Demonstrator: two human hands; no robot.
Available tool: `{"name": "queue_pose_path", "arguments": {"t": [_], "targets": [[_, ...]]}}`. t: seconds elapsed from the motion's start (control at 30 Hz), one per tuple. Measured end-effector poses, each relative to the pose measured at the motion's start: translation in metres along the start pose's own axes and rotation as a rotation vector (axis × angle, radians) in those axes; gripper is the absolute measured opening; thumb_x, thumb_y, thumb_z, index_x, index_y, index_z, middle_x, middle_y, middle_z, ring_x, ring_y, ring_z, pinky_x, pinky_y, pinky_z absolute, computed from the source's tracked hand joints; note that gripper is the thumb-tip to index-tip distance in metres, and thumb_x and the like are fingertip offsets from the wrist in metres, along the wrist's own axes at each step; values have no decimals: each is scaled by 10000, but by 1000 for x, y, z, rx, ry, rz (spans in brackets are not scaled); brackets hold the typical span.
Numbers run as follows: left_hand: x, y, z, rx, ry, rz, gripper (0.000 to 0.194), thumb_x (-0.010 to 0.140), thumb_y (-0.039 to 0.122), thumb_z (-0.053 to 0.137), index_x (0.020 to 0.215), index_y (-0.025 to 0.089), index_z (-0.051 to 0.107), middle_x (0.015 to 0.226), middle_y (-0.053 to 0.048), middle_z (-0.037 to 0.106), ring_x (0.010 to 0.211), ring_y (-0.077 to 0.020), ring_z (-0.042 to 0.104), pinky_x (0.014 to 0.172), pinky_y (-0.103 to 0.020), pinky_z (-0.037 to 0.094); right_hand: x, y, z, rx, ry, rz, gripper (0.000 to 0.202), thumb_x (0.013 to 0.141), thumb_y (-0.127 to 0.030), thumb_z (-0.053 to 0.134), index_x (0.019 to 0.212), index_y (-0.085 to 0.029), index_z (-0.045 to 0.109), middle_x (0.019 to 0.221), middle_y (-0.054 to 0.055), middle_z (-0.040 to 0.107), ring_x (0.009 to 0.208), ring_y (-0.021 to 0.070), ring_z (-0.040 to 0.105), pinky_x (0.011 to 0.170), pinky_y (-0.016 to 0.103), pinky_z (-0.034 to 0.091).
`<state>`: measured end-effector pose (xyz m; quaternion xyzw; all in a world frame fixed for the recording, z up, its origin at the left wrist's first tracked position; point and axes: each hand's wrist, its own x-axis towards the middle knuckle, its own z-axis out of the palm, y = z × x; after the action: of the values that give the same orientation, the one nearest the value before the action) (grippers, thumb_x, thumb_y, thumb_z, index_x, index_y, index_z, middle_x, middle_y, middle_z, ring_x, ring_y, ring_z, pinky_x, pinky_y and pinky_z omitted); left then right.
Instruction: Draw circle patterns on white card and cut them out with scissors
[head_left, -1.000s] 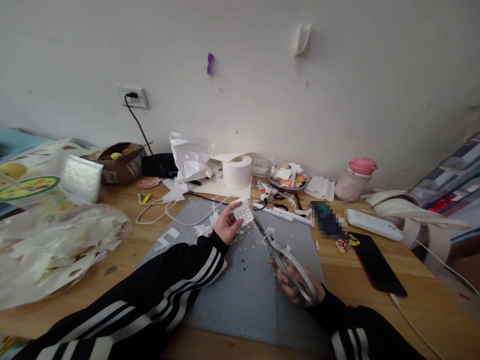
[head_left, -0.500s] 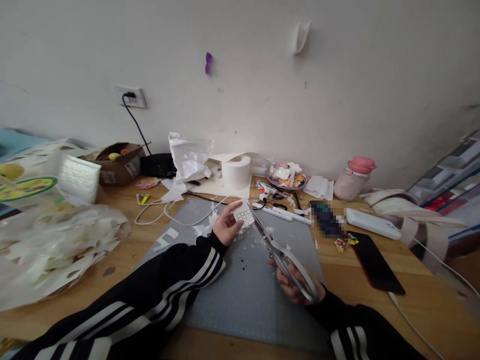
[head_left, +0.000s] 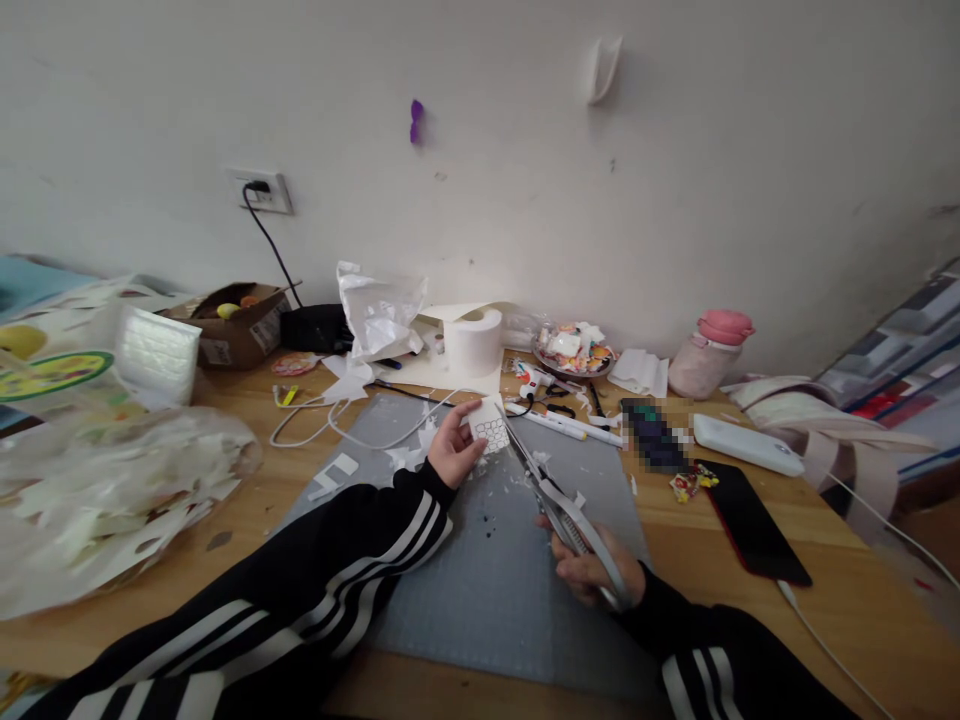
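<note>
Between the thumb and fingers of my left hand [head_left: 454,447] is a small white piece of paper or card [head_left: 491,428], with a black honeycomb pattern drawn on it. My right hand [head_left: 596,568] is wrapped around the handles of large grey scissors [head_left: 570,525]. Their blades point up and left and meet the right edge of the patterned piece; whether they are cutting into it I cannot tell. Both hands are above a grey cutting mat [head_left: 480,600], which has white scraps strewn on it.
Behind the mat stand a white paper roll [head_left: 474,343], a small glue gun [head_left: 534,380] and a bowl of scraps [head_left: 574,350]. Markers [head_left: 551,424] lie at its back edge. To the right are a phone [head_left: 754,522], a power bank [head_left: 747,445] and a pink-lidded bottle [head_left: 709,357]. Plastic-wrapped scraps [head_left: 112,490] fill the left.
The scissors' handles have closed somewhat and the blades are nearer together. My left hand keeps hold of the patterned piece, which has turned slightly.
</note>
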<state>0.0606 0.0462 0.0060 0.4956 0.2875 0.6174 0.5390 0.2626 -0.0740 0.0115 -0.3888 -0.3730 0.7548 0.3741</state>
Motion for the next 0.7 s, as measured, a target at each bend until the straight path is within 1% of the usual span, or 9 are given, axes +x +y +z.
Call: {"name": "queue_pose_path", "arguments": {"t": [0.07,0.1,0.2,0.33,0.4,0.5,0.63,0.7], "targets": [[2,-4,-2,12,8,27,556,561,351,825,1033,211,566,905,-64,665,718,-181,636,655,-327,536,0,1,0,-3,6,-2,466,454,-271,848,868,-209,644,550,-114,477,283,-4,315,247,124,266],[3,-6,-4,21,9,39,536,604,357,806,1047,189,555,894,-50,651,685,-151,617,634,-302,526,0,1,0,-3,8,-4,461,456,-277,847,863,-207,642,555,-114,475,286,-5,314,248,121,261],[5,-10,-8,47,2,65,407,743,320,724,1064,148,543,836,-5,605,605,-94,550,571,-245,486,-1,2,1,-8,9,-8,474,460,-294,847,876,-208,637,551,-117,462,291,-5,311,252,121,258],[6,-13,-11,68,0,86,304,800,290,682,1044,161,555,788,15,579,572,-83,505,535,-225,455,-1,1,1,-18,11,-5,460,471,-300,844,869,-206,635,557,-117,455,293,-8,308,257,125,267],[6,-13,-12,77,1,89,301,796,306,687,1037,174,562,756,19,575,562,-87,496,527,-228,450,-1,0,1,-24,12,0,441,469,-298,843,846,-205,635,565,-115,463,294,-8,318,257,125,275],[6,-13,-13,91,11,91,321,781,310,705,1038,180,564,739,22,574,552,-88,494,517,-228,446,0,0,1,-35,11,0,462,455,-291,840,861,-211,635,549,-119,468,283,-5,311,249,126,268],[7,-11,-13,109,64,96,218,850,274,633,1023,162,564,798,13,578,552,-71,487,510,-209,439,1,0,0,-50,7,-2,475,457,-285,831,885,-209,637,539,-122,468,273,-5,301,248,128,263],[8,-10,-13,116,105,102,203,860,261,622,1015,145,559,787,20,570,552,-70,494,518,-210,443,1,-1,0,-62,-2,2,472,454,-274,830,882,-208,641,536,-122,469,271,-1,313,249,131,269]]}}
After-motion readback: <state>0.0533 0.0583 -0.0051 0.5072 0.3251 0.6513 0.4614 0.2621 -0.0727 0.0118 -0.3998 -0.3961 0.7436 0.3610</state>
